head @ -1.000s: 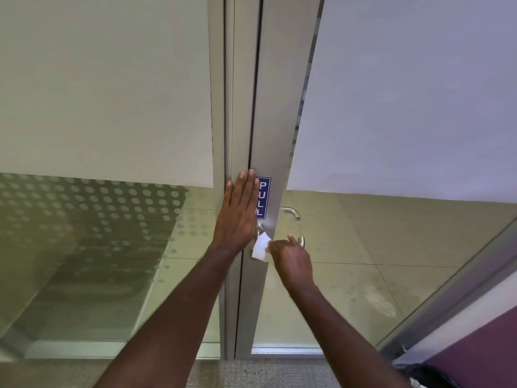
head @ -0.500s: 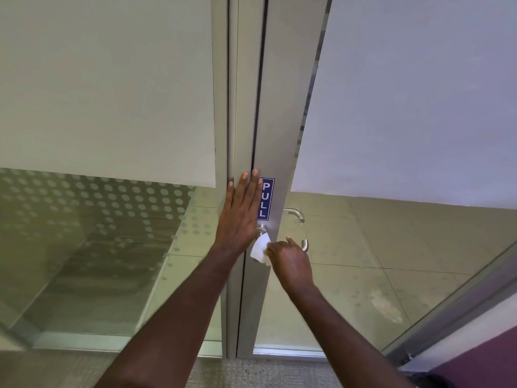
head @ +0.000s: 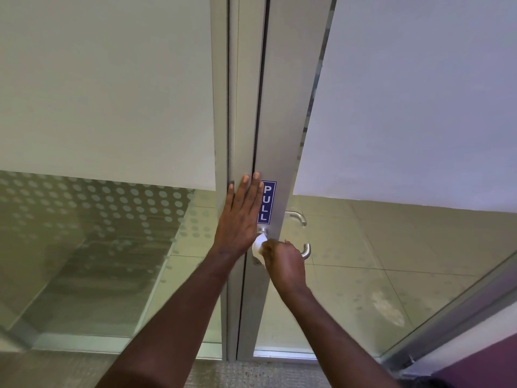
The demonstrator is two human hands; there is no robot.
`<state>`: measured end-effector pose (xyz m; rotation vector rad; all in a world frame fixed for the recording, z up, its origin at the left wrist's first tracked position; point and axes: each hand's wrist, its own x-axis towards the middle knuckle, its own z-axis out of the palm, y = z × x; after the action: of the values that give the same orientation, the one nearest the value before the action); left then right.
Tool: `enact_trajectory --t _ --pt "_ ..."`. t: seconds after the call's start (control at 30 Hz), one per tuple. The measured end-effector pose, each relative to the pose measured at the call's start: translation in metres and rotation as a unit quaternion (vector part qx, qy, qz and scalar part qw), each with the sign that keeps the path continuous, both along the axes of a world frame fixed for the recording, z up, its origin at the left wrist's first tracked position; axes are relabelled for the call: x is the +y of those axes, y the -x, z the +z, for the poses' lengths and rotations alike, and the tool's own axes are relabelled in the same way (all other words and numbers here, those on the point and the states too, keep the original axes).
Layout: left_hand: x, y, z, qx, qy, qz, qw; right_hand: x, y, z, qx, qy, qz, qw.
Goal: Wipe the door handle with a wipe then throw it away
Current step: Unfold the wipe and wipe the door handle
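Observation:
A silver door handle [head: 263, 231] sits on the aluminium door frame [head: 282, 130], just below a blue PULL sticker [head: 266, 202]. My right hand [head: 284, 263] is closed around a white wipe [head: 258, 244] and presses it against the handle; most of the handle is hidden behind the wipe and my hands. My left hand [head: 241, 217] lies flat with its fingers spread on the frame, left of the sticker, holding nothing. A curved handle [head: 302, 233] on the far side shows through the glass.
Frosted glass panels [head: 106, 88] flank the frame on both sides, with clear dotted glass lower down. Tiled floor [head: 377, 247] shows through the glass. A second metal frame [head: 458, 309] runs diagonally at the lower right, beside a purple surface [head: 481, 362].
My right hand has shifted slightly with the wipe on the handle. My left hand stays flat on the frame. The view has drifted a little.

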<state>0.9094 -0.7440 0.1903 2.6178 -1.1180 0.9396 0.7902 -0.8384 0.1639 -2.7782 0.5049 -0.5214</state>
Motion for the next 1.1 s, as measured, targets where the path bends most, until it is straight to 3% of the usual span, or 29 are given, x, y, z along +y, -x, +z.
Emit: enact_trajectory --t 0.13,0.33,0.6,0.87,1.1 --pt "0.002 -0.004 -0.002 -0.002 0.016 -0.027 1.000 0.000 -0.019 0.004 0.002 -0.111 -0.084 0.990" --pt "0.000 -0.004 -0.004 -0.017 0.018 -0.019 1.000 0.009 -0.046 0.002 0.062 -0.105 -0.105 0.987" --pt "-0.003 -0.009 -0.011 -0.009 0.032 -0.021 0.999 0.016 -0.018 -0.028 0.128 0.172 -0.024 0.977" --pt "-0.006 -0.010 -0.009 -0.005 0.019 -0.005 1.000 0.023 -0.039 -0.014 0.123 0.107 -0.065 0.984" --pt "-0.002 -0.006 -0.009 -0.002 0.019 -0.012 1.000 -0.009 -0.008 -0.037 0.085 0.218 0.028 0.972"
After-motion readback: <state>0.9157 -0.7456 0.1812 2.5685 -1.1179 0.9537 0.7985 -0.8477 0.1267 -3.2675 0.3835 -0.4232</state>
